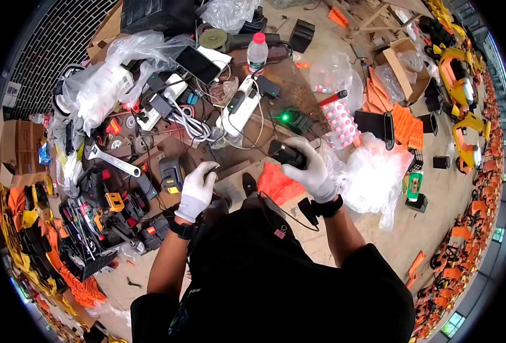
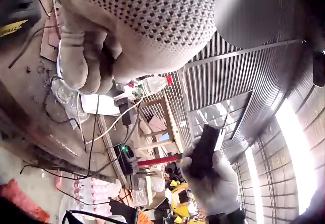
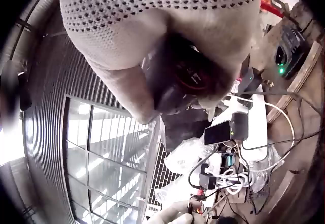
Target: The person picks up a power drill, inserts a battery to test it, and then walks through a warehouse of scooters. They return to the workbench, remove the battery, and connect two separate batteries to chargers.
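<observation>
Fingers [image 1: 300, 145] of the right hand [image 1: 312, 173] curl round a dark, battery-like block [image 1: 284, 154], held up by the near edge of the worktop [image 1: 296, 83]. Left hand [image 1: 197, 187]: thumb and fingertips close narrowly on a small dark piece [image 3: 190, 206], too small to identify. Past the block, a charger [image 1: 296, 121] shows its green light; a white power strip [image 1: 241, 108] lies to the left of it. The block looks stiff and fairly heavy, its smooth casing perhaps slippery in knit gloves, so broad sides suit a full grip; the small piece seems light and calls for a gentle pinch.
</observation>
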Available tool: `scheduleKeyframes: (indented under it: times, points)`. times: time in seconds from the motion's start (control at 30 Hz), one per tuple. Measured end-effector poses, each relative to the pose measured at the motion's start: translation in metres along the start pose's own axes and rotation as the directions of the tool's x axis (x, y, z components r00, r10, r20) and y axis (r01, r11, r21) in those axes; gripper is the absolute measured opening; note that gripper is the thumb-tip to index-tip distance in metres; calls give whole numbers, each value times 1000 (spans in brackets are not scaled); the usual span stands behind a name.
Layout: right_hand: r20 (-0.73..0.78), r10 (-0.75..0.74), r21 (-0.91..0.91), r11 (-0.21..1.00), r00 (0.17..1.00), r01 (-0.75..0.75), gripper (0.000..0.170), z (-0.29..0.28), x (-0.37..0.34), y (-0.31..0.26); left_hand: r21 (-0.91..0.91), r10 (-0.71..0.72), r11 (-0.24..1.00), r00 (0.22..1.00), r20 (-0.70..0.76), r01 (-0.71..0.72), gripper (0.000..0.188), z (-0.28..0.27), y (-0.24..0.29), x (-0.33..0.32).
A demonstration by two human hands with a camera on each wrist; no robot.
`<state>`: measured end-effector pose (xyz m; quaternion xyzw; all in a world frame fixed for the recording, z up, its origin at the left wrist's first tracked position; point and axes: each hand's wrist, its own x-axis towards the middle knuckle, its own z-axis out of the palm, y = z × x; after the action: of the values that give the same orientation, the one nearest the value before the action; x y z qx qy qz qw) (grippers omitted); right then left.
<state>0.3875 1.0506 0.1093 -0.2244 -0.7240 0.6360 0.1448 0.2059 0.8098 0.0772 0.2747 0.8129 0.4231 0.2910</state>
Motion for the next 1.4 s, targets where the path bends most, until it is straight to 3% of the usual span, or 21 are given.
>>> scheduleKeyframes:
  times: [0.07, 0.17, 0.4, 0.57, 0.63, 0.73, 0.77, 0.87, 0.93, 1.0, 1.07, 1.17, 1.2, 1.4]
  points:
    - [-22, -194, -72, 979, 981, 192, 48, -1, 0, 0, 8, 70, 998, 997, -15, -70, 22, 4, -10, 0]
    - [-22, -263, -190, 948, 965, 254, 48, -4, -2, -9, -13, 48, 999, 999, 1, -48, 22, 4, -10, -1]
    - [-60, -268, -242, 938, 961, 247, 48, -8, -10, -6, -57, -56, 997, 998, 40, 58, 21, 4, -2, -3]
    - [-220, -53, -227, 974, 974, 2, 44, -19, -16, 17, -32, -19, 999, 999, 35, 20, 21, 8, -5, -5]
    - [-297, -41, -275, 961, 954, -45, 38, -28, -15, 27, -32, -44, 998, 999, 11, 44, 21, 8, -1, -7]
    - [-377, 90, -142, 978, 922, -154, 37, -49, -9, 71, -62, -71, 995, 997, 13, 72, 21, 8, -8, -9]
    - [-366, 26, -245, 962, 930, -124, 40, -58, -3, 72, -65, -79, 995, 997, 12, 80, 21, 8, -8, -11]
    - [-353, 17, -228, 968, 935, -104, 43, -75, 19, 94, -23, -55, 998, 998, -16, 54, 21, 7, -12, -13]
    - [-335, -139, -427, 904, 932, -18, 44, -81, 38, 99, -45, -92, 995, 996, -11, 92, 21, 5, -8, -17]
    - [-313, -114, -487, 871, 943, -57, 44, -81, 56, 88, -68, -132, 989, 991, -7, 132, 20, 5, -11, -19]
    - [-262, -143, -602, 797, 954, -46, 42, -84, 74, 94, -17, 18, 1000, 999, -50, -18, 22, 5, -22, -22]
    - [-159, -143, -680, 733, 977, -4, 43, -87, 93, 99, 61, 99, 994, 990, -102, -93, 22, 4, -30, -26]
    - [-152, -125, -689, 724, 980, -15, 43, -87, 98, 102, 25, 6, 1000, 997, -77, -4, 21, 2, -29, -28]
    - [-145, 23, -731, 672, 989, -122, 47, -75, 113, 100, -35, -71, 997, 990, -125, 67, 20, -4, -32, -33]
